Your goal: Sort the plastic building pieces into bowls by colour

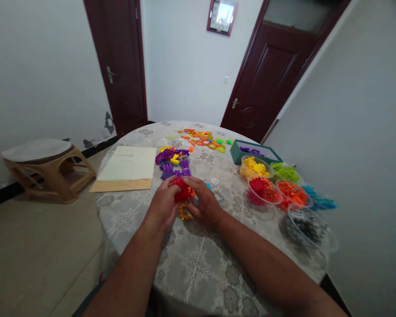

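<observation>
Between my two hands is a red plastic building piece (182, 190) with notched edges and a bit of orange at its right side. My left hand (163, 200) grips it from the left, thumb on top. From the right, my right hand (204, 202) closes on the same piece, its lower fingers partly hidden. A yellow notched frame piece (185, 213) lies just below, close to my right fingers. Beyond my hands is a cluster of purple pieces (168, 167) with a few yellow ones. A blue piece (209, 186) shows partly behind my right hand.
Bowls of yellow (255, 167), red (264, 190), orange (292, 195) and grey pieces (306, 226) stand at the right. Behind them is a green box (239, 154). Loose orange pieces (198, 138) lie at the far side. A pale board (128, 165) rests at the left.
</observation>
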`<action>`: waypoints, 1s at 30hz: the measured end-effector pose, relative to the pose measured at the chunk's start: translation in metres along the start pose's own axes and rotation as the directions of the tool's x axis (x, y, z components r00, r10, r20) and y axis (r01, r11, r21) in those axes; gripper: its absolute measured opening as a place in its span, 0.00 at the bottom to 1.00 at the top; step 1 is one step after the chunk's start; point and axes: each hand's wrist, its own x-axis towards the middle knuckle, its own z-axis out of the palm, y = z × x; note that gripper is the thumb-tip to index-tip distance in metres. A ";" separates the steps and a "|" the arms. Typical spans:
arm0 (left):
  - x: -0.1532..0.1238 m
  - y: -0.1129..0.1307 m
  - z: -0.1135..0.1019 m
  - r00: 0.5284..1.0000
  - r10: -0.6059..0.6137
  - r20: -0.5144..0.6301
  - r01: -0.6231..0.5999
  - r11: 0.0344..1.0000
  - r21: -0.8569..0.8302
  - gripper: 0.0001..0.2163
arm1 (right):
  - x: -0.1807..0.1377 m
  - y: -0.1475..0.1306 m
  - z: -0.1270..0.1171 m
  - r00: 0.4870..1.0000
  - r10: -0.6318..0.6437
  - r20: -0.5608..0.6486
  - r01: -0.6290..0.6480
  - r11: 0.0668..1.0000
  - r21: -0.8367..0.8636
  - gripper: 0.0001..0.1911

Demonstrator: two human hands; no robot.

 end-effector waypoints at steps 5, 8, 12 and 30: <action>0.004 -0.004 -0.002 0.992 -0.001 0.129 -0.007 0.998 0.059 0.25 | 0.003 -0.002 -0.005 0.999 0.017 0.050 -0.017 1.000 0.004 0.46; 0.003 -0.003 -0.001 0.994 -0.004 0.113 -0.004 0.997 0.073 0.28 | 0.007 -0.006 -0.009 0.992 0.072 0.099 -0.077 0.996 0.042 0.44; -0.001 -0.001 0.005 0.996 -0.026 0.088 0.019 0.996 0.086 0.33 | 0.013 -0.007 -0.011 0.983 0.139 0.122 -0.146 0.988 0.054 0.35; -0.030 -0.002 0.020 0.852 -0.275 0.445 0.239 0.961 0.136 0.25 | -0.001 -0.036 -0.094 0.896 0.373 0.239 -0.401 0.912 0.080 0.32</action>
